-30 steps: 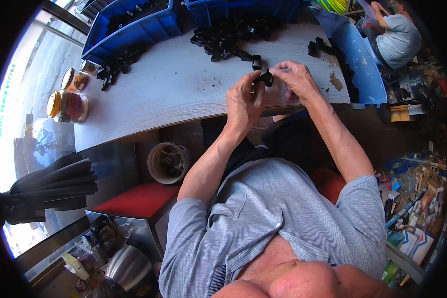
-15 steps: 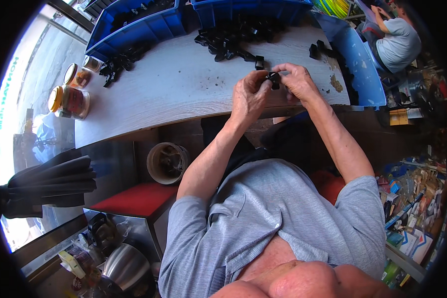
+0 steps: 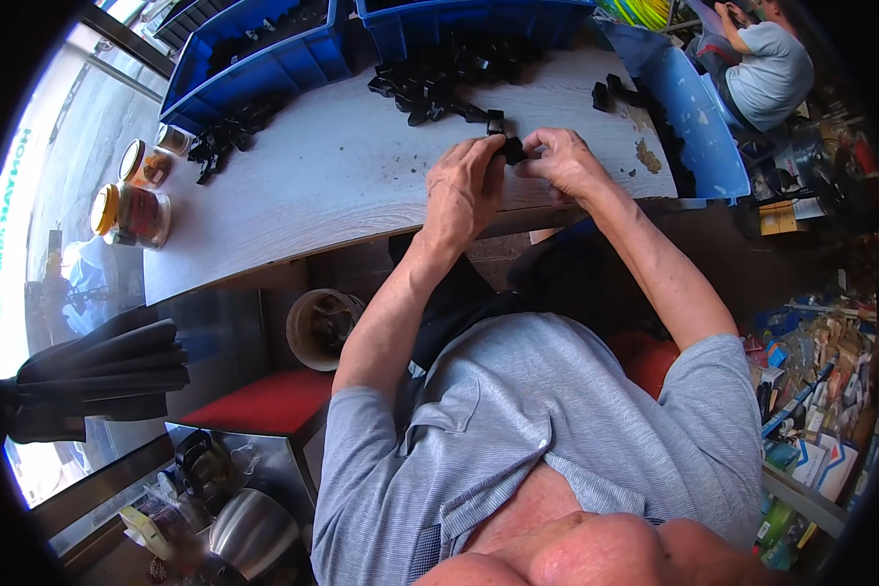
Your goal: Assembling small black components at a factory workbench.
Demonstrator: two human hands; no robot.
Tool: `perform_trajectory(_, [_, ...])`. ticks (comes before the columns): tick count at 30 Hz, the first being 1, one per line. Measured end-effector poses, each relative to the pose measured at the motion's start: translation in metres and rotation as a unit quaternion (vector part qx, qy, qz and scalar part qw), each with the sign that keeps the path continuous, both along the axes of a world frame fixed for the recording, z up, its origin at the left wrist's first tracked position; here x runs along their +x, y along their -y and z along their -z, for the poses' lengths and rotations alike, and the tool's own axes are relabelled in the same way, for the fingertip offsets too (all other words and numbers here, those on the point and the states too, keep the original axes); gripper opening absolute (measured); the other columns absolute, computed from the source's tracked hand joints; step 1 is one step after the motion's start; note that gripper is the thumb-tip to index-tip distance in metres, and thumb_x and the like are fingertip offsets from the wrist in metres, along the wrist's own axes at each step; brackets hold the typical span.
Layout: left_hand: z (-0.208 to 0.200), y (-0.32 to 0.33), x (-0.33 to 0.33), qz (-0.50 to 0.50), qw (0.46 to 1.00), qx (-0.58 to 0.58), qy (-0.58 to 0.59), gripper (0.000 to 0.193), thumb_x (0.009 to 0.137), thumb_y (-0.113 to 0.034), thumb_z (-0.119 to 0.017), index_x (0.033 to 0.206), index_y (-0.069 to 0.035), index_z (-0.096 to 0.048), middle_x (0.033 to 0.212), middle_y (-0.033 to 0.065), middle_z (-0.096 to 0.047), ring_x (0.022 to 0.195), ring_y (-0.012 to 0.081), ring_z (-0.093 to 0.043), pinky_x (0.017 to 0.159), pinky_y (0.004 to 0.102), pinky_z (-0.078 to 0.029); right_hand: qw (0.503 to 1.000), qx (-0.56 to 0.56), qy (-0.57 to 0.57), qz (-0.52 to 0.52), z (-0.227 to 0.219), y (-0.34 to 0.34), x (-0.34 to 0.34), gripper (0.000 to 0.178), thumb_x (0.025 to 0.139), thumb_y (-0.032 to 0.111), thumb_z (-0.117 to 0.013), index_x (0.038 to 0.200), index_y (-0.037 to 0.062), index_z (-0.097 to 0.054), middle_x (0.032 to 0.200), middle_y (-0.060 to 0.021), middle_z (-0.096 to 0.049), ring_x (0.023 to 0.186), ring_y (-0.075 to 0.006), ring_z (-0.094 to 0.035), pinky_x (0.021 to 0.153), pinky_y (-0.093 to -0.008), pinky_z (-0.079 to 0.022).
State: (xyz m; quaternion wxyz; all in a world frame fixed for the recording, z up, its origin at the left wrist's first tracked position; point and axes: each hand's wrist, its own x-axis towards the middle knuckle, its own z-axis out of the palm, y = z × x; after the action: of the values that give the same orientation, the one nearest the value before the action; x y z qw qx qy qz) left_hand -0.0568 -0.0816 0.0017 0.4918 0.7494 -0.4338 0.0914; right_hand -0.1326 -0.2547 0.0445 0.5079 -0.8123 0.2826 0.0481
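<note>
Over the near edge of the table, a small black plastic part [image 3: 513, 150] sits between my two hands. My left hand [image 3: 463, 190] is closed on its left side, the fingers curled and the fingertips partly hidden. My right hand [image 3: 566, 164] pinches the right side of the same part between thumb and forefinger. Just beyond my left fingertips another black part [image 3: 495, 121] rests on the tabletop. Farther off lies a pile of similar black parts [image 3: 430, 83].
Two blue bins [image 3: 293, 66] [image 3: 479, 21] stand along the table's back. Jars [image 3: 135, 217] are at the left, and more black parts [image 3: 227, 139] lie by the left bin. A light-blue bin [image 3: 698, 122] borders the right edge. Another person [image 3: 767, 73] sits beyond it.
My left hand has shifted a little left and turned, its back now more toward me. The black part sits slightly farther left, still between both hands. The whole view has shifted slightly.
</note>
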Motion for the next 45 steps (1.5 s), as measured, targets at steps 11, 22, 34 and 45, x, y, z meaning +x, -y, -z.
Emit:
perform_trajectory(11, [0.003,0.008,0.017,0.055,0.985,0.095,0.132,0.03,0.09,-0.005,-0.067,0.12,-0.008,-0.07,0.112,0.0132,-0.072,0.095,0.0321,-0.069,0.083,0.0395,-0.057,0.999,0.02,0.031,-0.024,-0.003,-0.006,0.0,0.03,0.083,0.004,-0.065,0.112,0.0057,-0.066,0.064,-0.001,-0.054,0.042,-0.0108,-0.047,0.038,-0.0281,-0.038])
perform_trajectory(22, [0.001,-0.006,0.01,0.06,0.988,0.075,0.122,0.039,0.083,0.001,-0.066,0.121,-0.006,-0.068,0.116,0.0135,-0.071,0.103,0.0327,-0.069,0.088,0.0392,-0.058,0.998,-0.002,0.024,-0.055,-0.001,-0.001,0.0,0.025,0.086,0.007,-0.068,0.111,0.0063,-0.067,0.059,0.0003,-0.053,0.04,-0.0104,-0.047,0.036,-0.0264,-0.036])
perform_trajectory(34, [0.002,-0.009,0.006,0.046,0.993,0.07,0.088,0.042,0.083,0.001,-0.069,0.125,-0.005,-0.065,0.118,0.0161,-0.07,0.106,0.0331,-0.069,0.091,0.0407,-0.058,0.997,0.002,0.0,-0.081,-0.003,-0.009,0.008,0.033,0.086,0.011,-0.07,0.119,0.0105,-0.065,0.065,-0.0004,-0.056,0.041,-0.0089,-0.043,0.037,-0.0251,-0.029])
perform_trajectory(45, [0.004,-0.02,0.016,0.073,0.986,0.113,0.099,0.038,0.083,0.001,-0.07,0.12,-0.006,-0.069,0.123,0.0123,-0.07,0.111,0.0315,-0.067,0.095,0.042,-0.055,0.995,0.025,0.028,-0.089,0.002,-0.003,0.005,0.027,0.087,0.009,-0.07,0.114,0.0091,-0.067,0.054,0.0044,-0.044,0.038,-0.0079,-0.038,0.036,-0.026,-0.028])
